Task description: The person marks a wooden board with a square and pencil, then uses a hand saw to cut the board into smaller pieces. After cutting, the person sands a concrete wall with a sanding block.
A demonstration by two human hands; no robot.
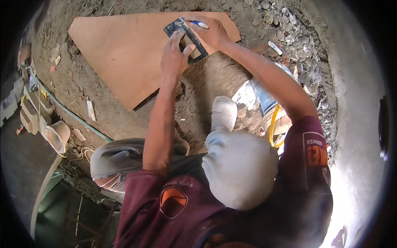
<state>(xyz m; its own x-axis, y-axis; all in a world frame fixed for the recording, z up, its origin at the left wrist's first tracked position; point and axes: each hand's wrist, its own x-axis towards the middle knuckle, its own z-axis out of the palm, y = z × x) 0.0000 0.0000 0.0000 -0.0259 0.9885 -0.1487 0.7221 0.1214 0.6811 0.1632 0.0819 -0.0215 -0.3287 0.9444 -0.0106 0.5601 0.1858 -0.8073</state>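
A large brown sheet (115, 49) with angled edges lies on the dirt. On its upper right part rests a dark, dusty rectangular trowel (169, 28) with a light handle. My left hand (173, 56) grips it from above, fingers and thumb around the handle. Beside the trowel, along its right edge, my right hand (213, 33) holds a blue and white pen (200, 24) closed in its fingers. The pen's tip is too small to make out clearly.
A blue hose (82, 122) runs along the left, near a tilted bucket (58, 136), boards (29, 115) and cords. A printed container (264, 97) with a yellow strap stands right of my sandalled foot (223, 111). Rubble lines the grey wall (355, 82) at right.
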